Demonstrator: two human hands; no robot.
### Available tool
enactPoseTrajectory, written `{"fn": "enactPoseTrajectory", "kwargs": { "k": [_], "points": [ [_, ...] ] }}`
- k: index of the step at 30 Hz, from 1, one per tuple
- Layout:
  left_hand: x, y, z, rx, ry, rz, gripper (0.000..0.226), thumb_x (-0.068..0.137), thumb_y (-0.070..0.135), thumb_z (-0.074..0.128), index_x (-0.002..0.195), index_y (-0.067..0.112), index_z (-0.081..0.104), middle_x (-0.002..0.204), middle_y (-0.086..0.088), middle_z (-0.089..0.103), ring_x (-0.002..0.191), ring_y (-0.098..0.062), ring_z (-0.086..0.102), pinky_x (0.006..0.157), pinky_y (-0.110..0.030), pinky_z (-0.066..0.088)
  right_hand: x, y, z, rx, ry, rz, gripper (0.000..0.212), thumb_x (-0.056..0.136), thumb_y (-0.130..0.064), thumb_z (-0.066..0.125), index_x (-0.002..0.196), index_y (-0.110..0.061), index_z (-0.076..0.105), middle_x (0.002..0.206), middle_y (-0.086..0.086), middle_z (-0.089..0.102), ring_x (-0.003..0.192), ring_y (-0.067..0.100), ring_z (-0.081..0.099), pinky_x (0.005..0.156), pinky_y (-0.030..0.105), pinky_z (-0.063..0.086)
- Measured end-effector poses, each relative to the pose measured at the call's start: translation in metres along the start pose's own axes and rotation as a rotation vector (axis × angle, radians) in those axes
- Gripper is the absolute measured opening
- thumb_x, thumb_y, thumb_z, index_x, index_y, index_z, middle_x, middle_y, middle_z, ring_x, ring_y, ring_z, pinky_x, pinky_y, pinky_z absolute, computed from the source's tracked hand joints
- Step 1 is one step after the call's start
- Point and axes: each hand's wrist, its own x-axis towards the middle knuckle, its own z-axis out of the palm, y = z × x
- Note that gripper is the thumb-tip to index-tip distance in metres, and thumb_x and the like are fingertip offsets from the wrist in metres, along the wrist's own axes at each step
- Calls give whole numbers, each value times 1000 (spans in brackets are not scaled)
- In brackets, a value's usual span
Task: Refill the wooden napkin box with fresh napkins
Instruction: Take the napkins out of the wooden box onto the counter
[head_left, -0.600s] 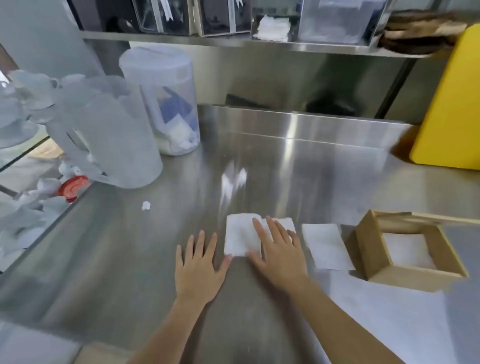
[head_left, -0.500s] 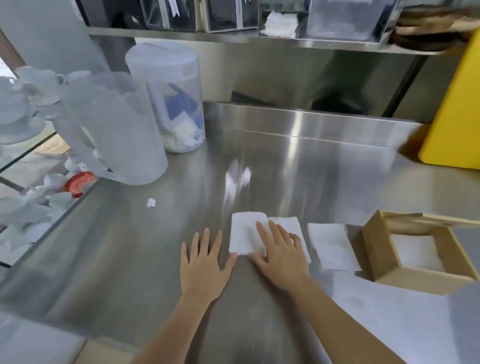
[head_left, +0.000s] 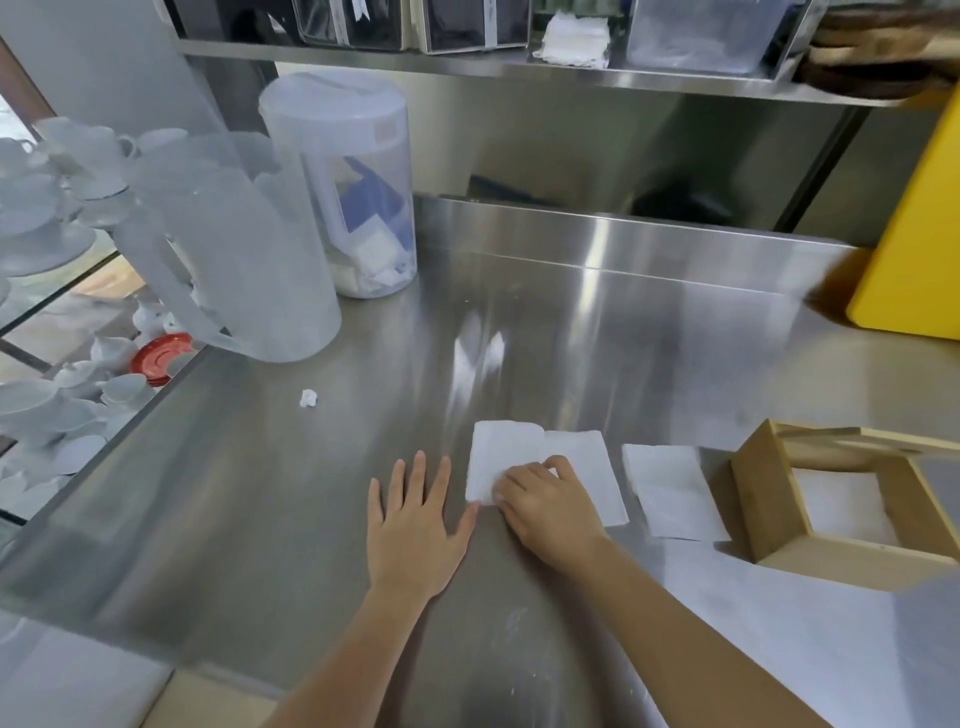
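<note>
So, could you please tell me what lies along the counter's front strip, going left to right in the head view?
Paper scrap → left hand → right hand on a napkin → second napkin → wooden napkin box.

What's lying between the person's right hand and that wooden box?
In the head view, one separate white napkin lies flat on the steel counter between the right hand and the wooden box, close beside the box.

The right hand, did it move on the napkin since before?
Yes. The right hand has curled its fingers, earlier stretched flat, back toward the near edge of the napkin. The wooden box beside it shows the hand otherwise stayed put.
</note>
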Motion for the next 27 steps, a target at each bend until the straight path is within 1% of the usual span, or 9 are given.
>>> {"fn": "enactPoseTrajectory", "kwargs": {
  "k": [3, 5, 8, 10, 12, 16, 21, 24, 27],
  "points": [
    [-1, 0, 0, -5, -6, 19, 72, 87, 65, 17, 128, 22, 56, 132, -10, 58, 123, -31, 52, 104, -46, 20, 1, -2, -10, 79, -47, 35, 35, 74, -31, 37, 52, -14, 58, 58, -1, 61, 56, 21, 57, 74, 31, 34],
    [-1, 0, 1, -1, -2, 29, 69, 85, 65, 24, 127, 21, 57, 131, -11, 59, 123, -32, 52, 104, -47, 19, 4, 0, -16, 180, -39, 141, 39, 75, -36, 29, 54, -12, 52, 64, 4, 59, 66, 24, 55, 79, 35, 37],
    [0, -1, 2, 21, -5, 42, 67, 82, 62, 31, 126, 20, 58, 131, -11, 59, 122, -33, 53, 103, -48, 19, 8, 7, -21, 257, 0, 365, 30, 88, -30, 44, 88, -9, 66, 97, 7, 69, 95, 28, 59, 85, 36, 35],
    [0, -1, 2, 21, -3, 44, 67, 80, 61, 33, 126, 19, 59, 130, -12, 59, 122, -34, 53, 103, -48, 19, 10, 8, -23, 246, -54, 482, 35, 89, -33, 53, 116, -10, 57, 115, 6, 64, 109, 27, 56, 92, 36, 35],
    [0, -1, 3, 19, 6, 44, 66, 80, 60, 34, 126, 19, 58, 131, -12, 59, 122, -34, 53, 104, -48, 19, 14, 7, -22, 239, -143, 563, 45, 88, -37, 55, 124, -10, 48, 121, 6, 61, 114, 26, 53, 95, 36, 34],
    [0, -2, 4, 25, 5, 51, 67, 79, 60, 35, 127, 19, 58, 131, -12, 59, 122, -34, 53, 104, -48, 18, 21, 6, -19, 257, -204, 654, 35, 87, -32, 56, 112, -8, 53, 115, 8, 62, 110, 27, 54, 94, 36, 34],
    [1, -3, 5, 21, 0, 66, 67, 79, 59, 34, 126, 17, 58, 130, -14, 59, 121, -36, 53, 103, -49, 19, 23, 2, -22, 334, -132, 628, 16, 86, -11, 48, 93, -8, 63, 103, 8, 64, 98, 27, 55, 78, 32, 27],
    [1, -3, 3, 12, -5, 62, 71, 88, 62, 19, 128, 18, 56, 131, -14, 58, 122, -35, 53, 104, -44, 19, 19, 4, -29, 503, -80, 673, 8, 86, -8, 47, 82, -9, 54, 88, 8, 62, 82, 24, 52, 79, 34, 38],
    [-1, 5, 2, -8, -21, 76, 75, 89, 63, 11, 129, 18, 55, 131, -14, 58, 122, -34, 53, 105, -42, 19, 12, 11, -38, 667, -83, 728, 7, 87, -9, 44, 79, -11, 46, 75, 3, 52, 72, 20, 47, 65, 31, 39]
  ]
}}
